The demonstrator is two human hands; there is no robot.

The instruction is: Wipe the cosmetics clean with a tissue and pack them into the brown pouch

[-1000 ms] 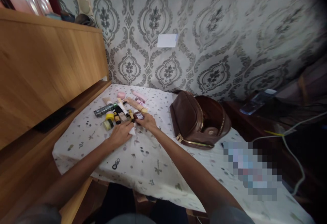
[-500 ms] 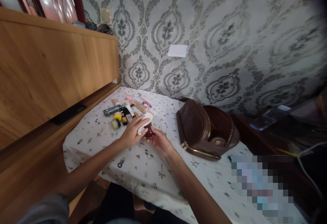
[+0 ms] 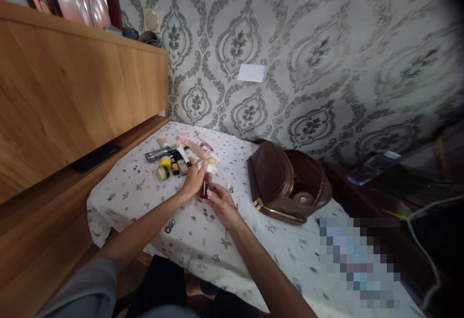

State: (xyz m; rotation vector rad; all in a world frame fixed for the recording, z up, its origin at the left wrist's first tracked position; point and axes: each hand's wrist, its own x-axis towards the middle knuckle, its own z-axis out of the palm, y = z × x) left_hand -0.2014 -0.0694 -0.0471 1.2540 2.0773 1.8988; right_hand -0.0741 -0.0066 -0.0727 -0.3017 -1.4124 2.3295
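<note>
A small dark red bottle (image 3: 206,187) with a clear upper part stands upright in the fingers of my right hand (image 3: 224,206), low over the table. My left hand (image 3: 194,181) is at the bottle's upper left side, closed on a white cloth (image 3: 212,167); most of the cloth is hidden behind the fingers. Just beyond my hands lie several cosmetics: a green-grey tube (image 3: 158,154), a yellow-lidded jar (image 3: 165,162), a pale green jar (image 3: 163,173), a small black bottle (image 3: 174,166) and a beige tube (image 3: 198,151).
An unzipped brown leather bag (image 3: 273,178) sits to the right on the patterned tablecloth (image 3: 145,211). A wooden cabinet (image 3: 83,81) borders the table on the left. Wallpaper (image 3: 239,37) covers the wall behind. A phone (image 3: 371,169) lies on a dark surface at far right.
The bottle has turned more upright and more of it shows. My left hand and the cloth have shifted from covering its top to its upper left side. The view has moved slightly.
</note>
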